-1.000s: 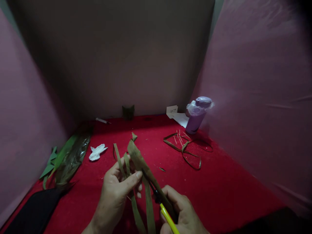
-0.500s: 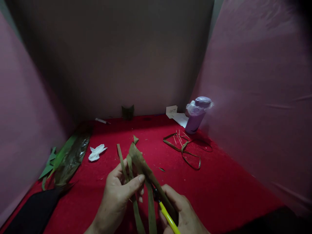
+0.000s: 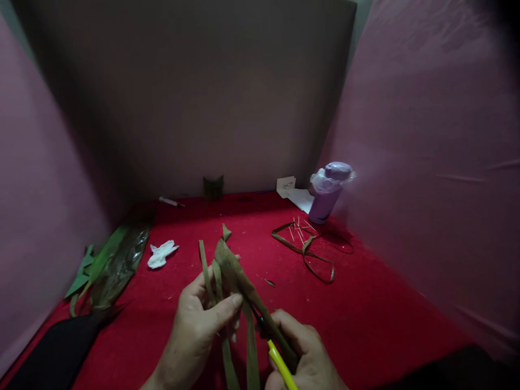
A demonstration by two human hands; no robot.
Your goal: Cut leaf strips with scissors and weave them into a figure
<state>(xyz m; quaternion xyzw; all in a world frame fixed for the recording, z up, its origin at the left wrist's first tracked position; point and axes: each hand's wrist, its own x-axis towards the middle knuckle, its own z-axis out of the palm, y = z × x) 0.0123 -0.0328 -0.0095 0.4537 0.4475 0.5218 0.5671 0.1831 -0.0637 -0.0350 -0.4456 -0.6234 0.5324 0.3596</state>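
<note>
Long brownish-green leaf strips [image 3: 233, 268] are pinched in my left hand [image 3: 195, 319], its thumb lying across them. Narrow strip ends stick up past the fingers, and longer ends [image 3: 252, 352] hang down toward the front. My right hand [image 3: 306, 352] is closed around yellow-handled scissors [image 3: 280, 363]; only one handle and the dark pivot area show. Their blades lie along the leaf, mostly hidden behind it. The wider leaf piece runs down to the right hand's fingers. A small leaf scrap [image 3: 226, 232] shows just beyond the left hand's strips.
On the red cloth [image 3: 385, 303] at right lie a curled leaf strip [image 3: 317, 265] and several toothpicks [image 3: 299, 233]. A purple bottle [image 3: 325, 200] stands behind, near white papers [image 3: 300, 199]. At left are a crumpled tissue [image 3: 162, 254], green leaves [image 3: 105, 254] and a black item [image 3: 57, 352].
My right hand and the scissors have shifted slightly right and down along the leaf. The strips in my left hand have tilted a little to the right.
</note>
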